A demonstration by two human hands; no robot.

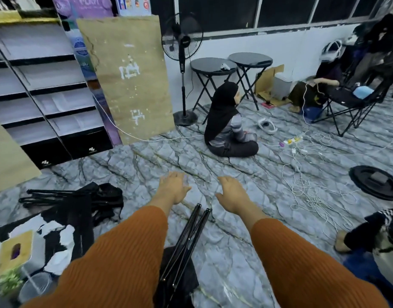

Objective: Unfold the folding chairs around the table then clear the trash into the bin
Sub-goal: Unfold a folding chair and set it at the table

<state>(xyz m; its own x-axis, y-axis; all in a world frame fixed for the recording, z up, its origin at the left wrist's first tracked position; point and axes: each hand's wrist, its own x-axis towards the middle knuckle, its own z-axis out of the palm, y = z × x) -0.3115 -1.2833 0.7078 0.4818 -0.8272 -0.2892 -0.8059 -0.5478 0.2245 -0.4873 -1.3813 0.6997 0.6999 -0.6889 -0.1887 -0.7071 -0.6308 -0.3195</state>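
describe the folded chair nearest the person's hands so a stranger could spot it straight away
Start from the two orange sleeves reaching out over the grey marble-patterned floor. Between the forearms, below the open left hand and right hand, lies the folded chair. Its straight black tubes lie side by side, pointing away from the person, unlike the other folded chair heaped at the left.

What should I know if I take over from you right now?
Left hand: open, holding nothing, stretched out over the floor.
Right hand: open, holding nothing too.
Folded chair: its black legs stick up between the two arms, not opened yet.
Another folded chair lies flat on the floor to the left.
Trash, torn paper and cups, sits at lower left. I can't tell which thing is the bin.
Done: no chair near me is opened.
Left: open the chairs, then bin the trash.
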